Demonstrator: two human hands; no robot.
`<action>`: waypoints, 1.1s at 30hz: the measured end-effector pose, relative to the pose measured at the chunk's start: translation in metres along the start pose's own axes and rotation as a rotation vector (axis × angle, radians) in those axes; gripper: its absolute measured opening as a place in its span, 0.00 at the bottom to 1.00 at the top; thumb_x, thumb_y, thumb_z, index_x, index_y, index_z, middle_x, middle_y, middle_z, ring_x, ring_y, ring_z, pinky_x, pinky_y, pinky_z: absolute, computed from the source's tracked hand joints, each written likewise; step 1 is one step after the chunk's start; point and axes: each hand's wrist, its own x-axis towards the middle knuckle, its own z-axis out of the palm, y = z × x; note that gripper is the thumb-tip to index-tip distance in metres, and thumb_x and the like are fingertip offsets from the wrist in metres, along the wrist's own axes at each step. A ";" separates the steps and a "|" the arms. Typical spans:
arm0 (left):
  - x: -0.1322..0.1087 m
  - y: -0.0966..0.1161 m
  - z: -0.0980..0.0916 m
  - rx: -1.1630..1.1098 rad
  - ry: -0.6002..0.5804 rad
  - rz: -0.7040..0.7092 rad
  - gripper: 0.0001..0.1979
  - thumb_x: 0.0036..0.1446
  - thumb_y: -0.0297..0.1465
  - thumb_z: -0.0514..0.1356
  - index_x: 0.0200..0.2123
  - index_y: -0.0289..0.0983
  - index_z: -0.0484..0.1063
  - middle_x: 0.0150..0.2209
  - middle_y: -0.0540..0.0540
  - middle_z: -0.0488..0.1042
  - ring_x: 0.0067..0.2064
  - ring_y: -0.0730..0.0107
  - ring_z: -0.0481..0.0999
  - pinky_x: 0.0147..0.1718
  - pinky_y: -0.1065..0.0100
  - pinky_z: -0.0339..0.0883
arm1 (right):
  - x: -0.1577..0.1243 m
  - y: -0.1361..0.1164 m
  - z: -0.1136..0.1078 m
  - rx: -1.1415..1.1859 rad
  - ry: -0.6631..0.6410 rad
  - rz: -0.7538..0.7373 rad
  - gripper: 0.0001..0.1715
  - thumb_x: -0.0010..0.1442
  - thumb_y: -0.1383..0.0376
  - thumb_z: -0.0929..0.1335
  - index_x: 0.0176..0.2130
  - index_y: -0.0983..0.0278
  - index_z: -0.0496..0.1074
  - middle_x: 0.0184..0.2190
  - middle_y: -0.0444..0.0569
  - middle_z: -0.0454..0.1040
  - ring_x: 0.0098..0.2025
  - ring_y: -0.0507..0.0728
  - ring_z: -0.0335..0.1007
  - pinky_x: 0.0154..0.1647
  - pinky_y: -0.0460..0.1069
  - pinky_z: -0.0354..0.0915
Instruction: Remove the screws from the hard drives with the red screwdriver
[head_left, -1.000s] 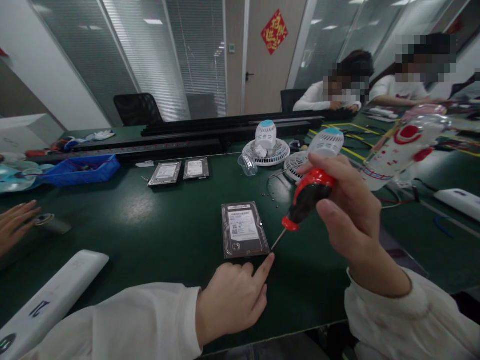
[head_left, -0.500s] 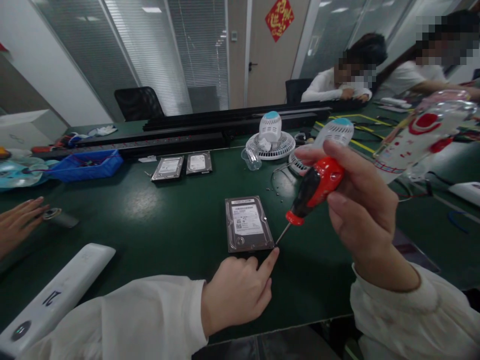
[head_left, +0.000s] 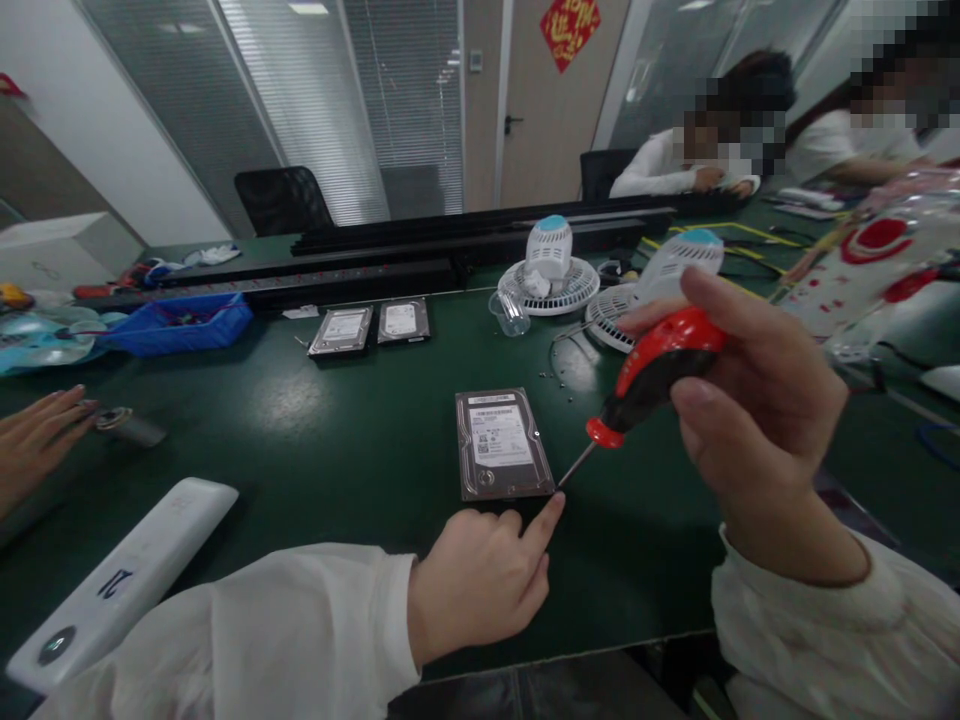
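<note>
A hard disk drive [head_left: 504, 445] lies flat, its labelled side up, on the green table in front of me. My left hand [head_left: 480, 572] rests at its near right corner, index finger stretched out and the other fingers curled. The tip of that finger touches or nearly touches the corner. My right hand [head_left: 772, 420] is closed around the red and black handle of a screwdriver [head_left: 660, 370]. The screwdriver slants down to the left, its tip at the same corner beside my left fingertip. Whether a screw sits under the tip is hidden.
Two more hard drives [head_left: 341, 330] lie further back, near a blue tray [head_left: 184, 325]. Small screws [head_left: 562, 387] are scattered beyond the drive. White fans [head_left: 550, 275] and a clear cup [head_left: 511, 308] stand behind. Another person's hand [head_left: 41, 440] is beside a metal cylinder [head_left: 133, 427].
The screwdriver has tilted lower as my right hand shifted right, its tip still at the drive's corner. My left hand keeps its place there. The whole view has shifted slightly.
</note>
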 end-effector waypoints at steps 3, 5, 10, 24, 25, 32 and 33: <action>-0.001 0.000 0.001 -0.002 0.016 0.004 0.32 0.70 0.35 0.50 0.74 0.33 0.52 0.35 0.44 0.77 0.31 0.59 0.79 0.27 0.61 0.73 | 0.002 -0.002 -0.001 -0.111 0.063 -0.033 0.38 0.53 0.66 0.76 0.62 0.51 0.73 0.47 0.46 0.77 0.43 0.60 0.72 0.43 0.60 0.69; -0.001 -0.001 0.002 -0.005 0.018 0.003 0.32 0.70 0.36 0.49 0.74 0.34 0.51 0.35 0.44 0.77 0.30 0.59 0.78 0.27 0.61 0.73 | 0.001 -0.002 -0.002 -0.100 0.039 -0.032 0.36 0.55 0.61 0.75 0.62 0.53 0.72 0.50 0.47 0.78 0.46 0.62 0.71 0.46 0.62 0.69; -0.001 -0.001 0.001 -0.011 0.016 0.005 0.32 0.70 0.36 0.49 0.74 0.33 0.51 0.35 0.44 0.77 0.30 0.60 0.78 0.27 0.61 0.73 | 0.001 -0.002 -0.002 0.022 -0.001 0.053 0.34 0.62 0.60 0.70 0.66 0.53 0.68 0.57 0.46 0.77 0.55 0.66 0.73 0.54 0.66 0.69; -0.001 -0.001 0.000 -0.009 0.000 0.007 0.32 0.70 0.35 0.49 0.74 0.33 0.51 0.35 0.44 0.77 0.30 0.59 0.78 0.27 0.61 0.73 | 0.002 0.000 0.000 -0.081 0.062 -0.028 0.37 0.55 0.64 0.73 0.63 0.51 0.72 0.45 0.47 0.77 0.43 0.62 0.73 0.42 0.61 0.69; -0.001 -0.001 0.000 -0.005 0.002 0.008 0.32 0.70 0.35 0.49 0.74 0.33 0.51 0.35 0.44 0.77 0.31 0.59 0.78 0.27 0.61 0.73 | 0.002 0.001 0.000 -0.118 0.080 -0.060 0.38 0.52 0.64 0.75 0.62 0.50 0.73 0.44 0.47 0.77 0.41 0.61 0.71 0.40 0.60 0.68; 0.000 0.000 -0.001 -0.005 0.002 0.002 0.32 0.70 0.35 0.49 0.74 0.33 0.52 0.34 0.44 0.77 0.30 0.60 0.78 0.27 0.61 0.73 | -0.001 0.007 -0.003 0.054 0.013 -0.023 0.32 0.60 0.59 0.69 0.63 0.54 0.72 0.55 0.46 0.78 0.53 0.65 0.73 0.52 0.65 0.69; 0.000 0.000 0.000 -0.006 0.005 0.003 0.32 0.70 0.35 0.49 0.74 0.33 0.51 0.34 0.44 0.77 0.30 0.60 0.78 0.27 0.62 0.73 | -0.001 0.007 -0.003 0.065 0.018 -0.020 0.32 0.59 0.60 0.70 0.63 0.54 0.72 0.56 0.46 0.77 0.53 0.65 0.75 0.51 0.65 0.71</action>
